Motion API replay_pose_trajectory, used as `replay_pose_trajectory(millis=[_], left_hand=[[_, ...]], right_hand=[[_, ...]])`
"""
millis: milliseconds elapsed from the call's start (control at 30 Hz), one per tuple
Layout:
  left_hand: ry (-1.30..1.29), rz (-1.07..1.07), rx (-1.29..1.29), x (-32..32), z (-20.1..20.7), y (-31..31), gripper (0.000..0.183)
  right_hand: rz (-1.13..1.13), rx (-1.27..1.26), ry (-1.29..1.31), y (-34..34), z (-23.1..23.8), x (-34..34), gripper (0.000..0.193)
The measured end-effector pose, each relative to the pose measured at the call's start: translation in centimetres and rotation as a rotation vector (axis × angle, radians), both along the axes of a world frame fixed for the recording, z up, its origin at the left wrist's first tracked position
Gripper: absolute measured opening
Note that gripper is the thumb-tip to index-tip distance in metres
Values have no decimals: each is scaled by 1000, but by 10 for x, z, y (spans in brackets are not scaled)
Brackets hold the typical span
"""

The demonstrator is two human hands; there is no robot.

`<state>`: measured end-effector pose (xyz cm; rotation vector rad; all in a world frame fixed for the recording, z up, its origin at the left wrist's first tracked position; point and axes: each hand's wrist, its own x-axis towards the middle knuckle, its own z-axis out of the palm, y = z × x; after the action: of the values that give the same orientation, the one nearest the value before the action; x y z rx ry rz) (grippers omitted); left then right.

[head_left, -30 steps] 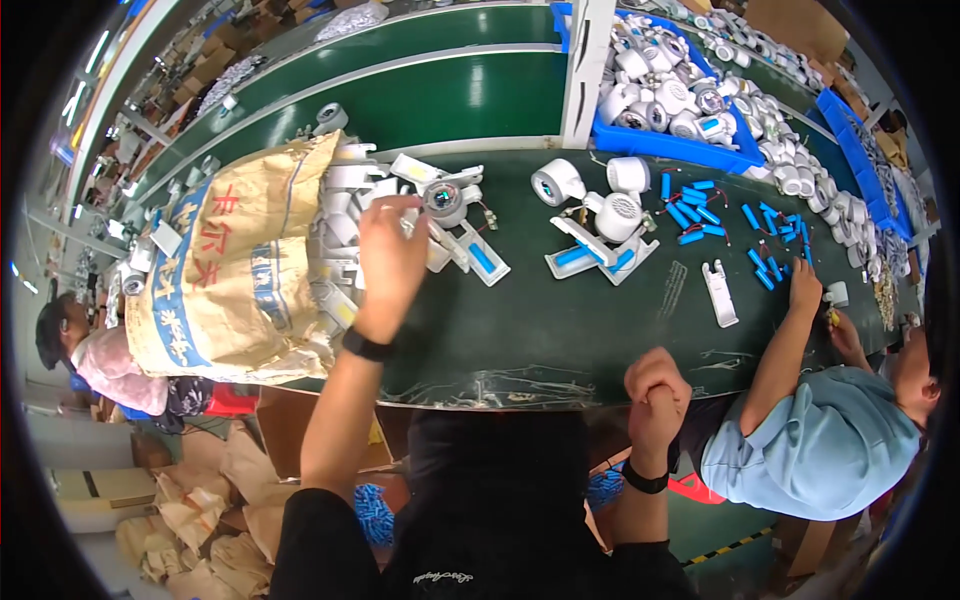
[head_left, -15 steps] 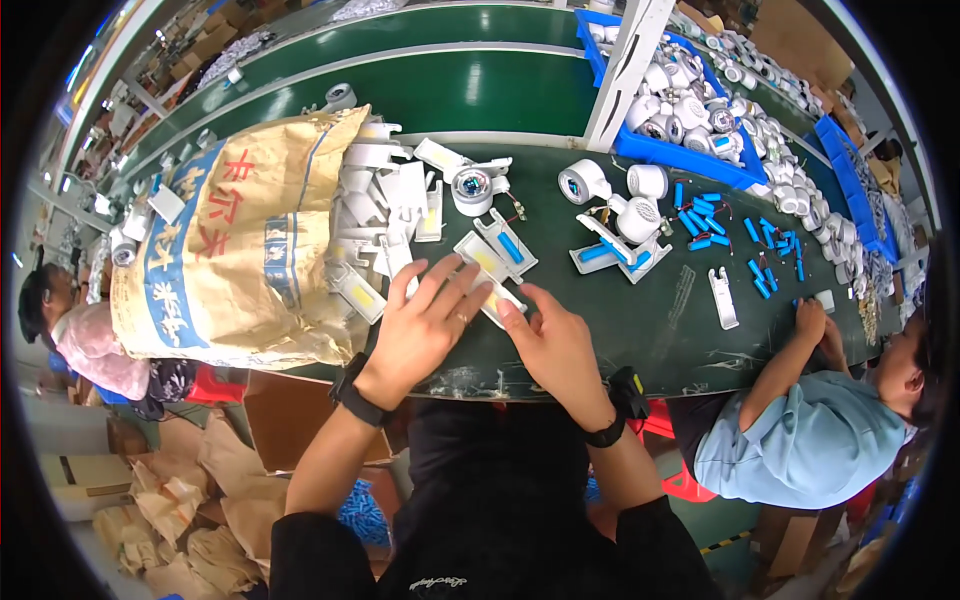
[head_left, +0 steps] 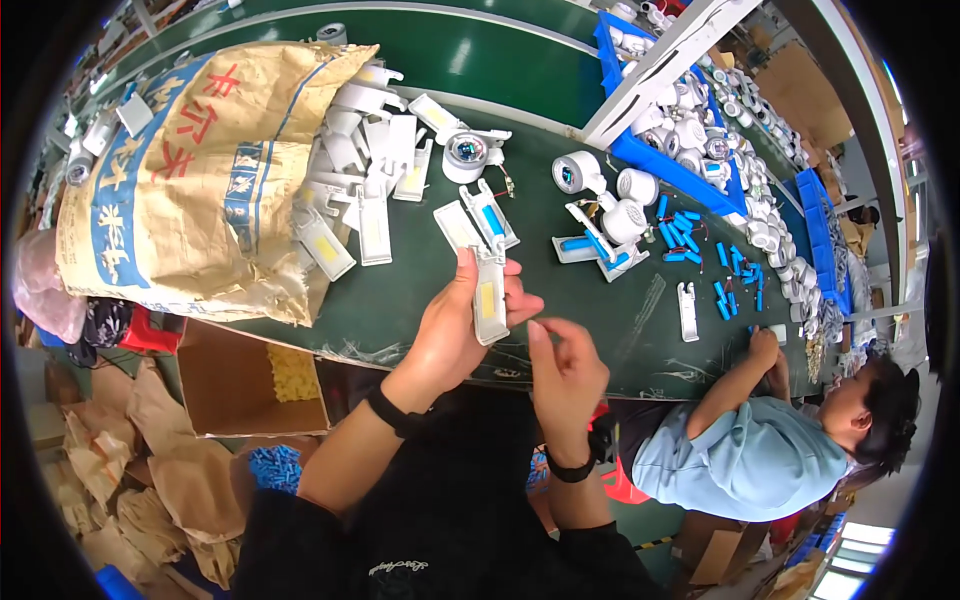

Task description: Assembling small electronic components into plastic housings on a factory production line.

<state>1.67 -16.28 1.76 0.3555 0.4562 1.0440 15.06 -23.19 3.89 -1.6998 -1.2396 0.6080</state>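
Observation:
My left hand (head_left: 455, 325) is closed around a white plastic lamp panel (head_left: 490, 295) with a yellow strip, held up above the near edge of the bench. Just right of it is my right hand (head_left: 568, 375), fingers loosely curled and thumb apart, with nothing visible in it. Beyond the held panel lie a white panel with a blue battery (head_left: 492, 218) and another yellow-stripped panel (head_left: 455, 226), partly hidden. A round white lamp head (head_left: 465, 155) sits farther back.
A large paper sack (head_left: 190, 190) spills white casings (head_left: 375, 215) at left. To the right lie lamp assemblies (head_left: 622, 220), blue batteries (head_left: 680, 238) and a lone white casing (head_left: 687, 312). A blue crate (head_left: 650, 160) stands behind a metal post. A co-worker (head_left: 740, 440) works at right.
My left hand has picked the yellow-stripped panel up off the bench and turned it upright. My right hand has come away from the panel. The view has shifted and tilted.

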Motion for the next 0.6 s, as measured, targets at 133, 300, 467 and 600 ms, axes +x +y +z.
replay_pose_trajectory(millis=[133,300,467,600], left_hand=[[63,-45,-26,1,8,-4,64],[104,-58,-30,1,11,-8,63],[139,-39,-64,1,13,-11,61],[96,-55,-64,-3,9,-10,62]], right_hand=[[288,270,-321,6,12,1,23],[351,353,-414,10,-4,-1,23],[359,387,-462,13,-2,-4,22],[377,414,-449,16,-3,-7,21]])
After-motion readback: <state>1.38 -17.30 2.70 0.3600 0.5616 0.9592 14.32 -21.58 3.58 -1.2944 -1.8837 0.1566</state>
